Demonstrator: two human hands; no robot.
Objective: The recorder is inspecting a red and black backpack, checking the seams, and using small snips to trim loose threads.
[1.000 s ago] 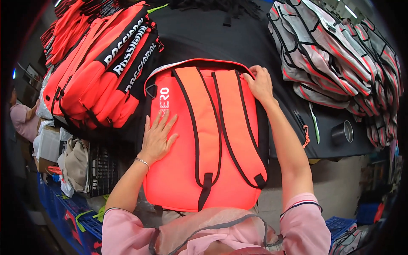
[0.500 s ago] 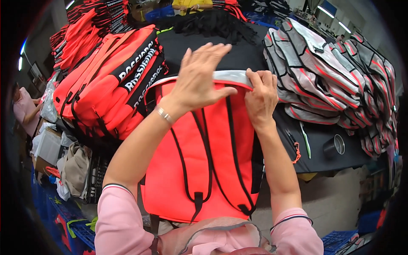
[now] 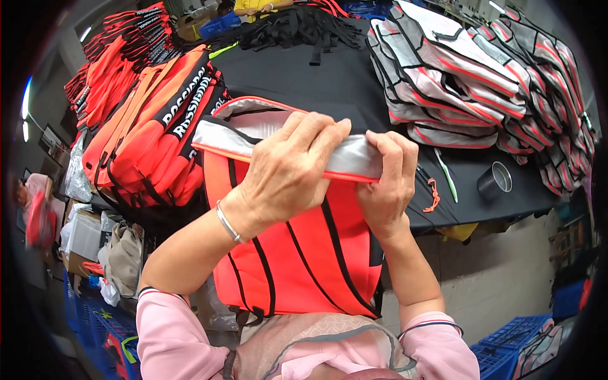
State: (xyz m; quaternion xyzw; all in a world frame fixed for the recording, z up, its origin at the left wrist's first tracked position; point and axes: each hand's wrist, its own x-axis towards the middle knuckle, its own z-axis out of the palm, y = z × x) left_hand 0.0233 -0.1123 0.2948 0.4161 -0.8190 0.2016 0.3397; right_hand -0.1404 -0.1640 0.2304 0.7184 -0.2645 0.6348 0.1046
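A red-orange backpack (image 3: pixel 297 259) with black-edged shoulder straps leans against my body at the table's front edge. Its zippered mouth gapes, showing the pale grey lining (image 3: pixel 354 158). My left hand (image 3: pixel 288 168) is closed on the mouth's edge near the middle, thumb hidden behind the fingers. At the right end of the same edge, my right hand (image 3: pixel 387 180) pinches the rim, fingers over the lining and thumb underneath.
Stacked red backpacks (image 3: pixel 149 136) stand at left, grey inside-out bags (image 3: pixel 456 76) at right. Black straps (image 3: pixel 297 31) lie at the back. A metal cup (image 3: pixel 495 181), a green-and-white tool (image 3: pixel 447 174) and an orange cord (image 3: pixel 432 195) rest at right. Another person (image 3: pixel 259 6) is beyond the table.
My left hand has gone from spread fingers above the bag to gripping its edge. The mouth has opened wider, folding toward me. My right hand still holds the rim, now slightly lower.
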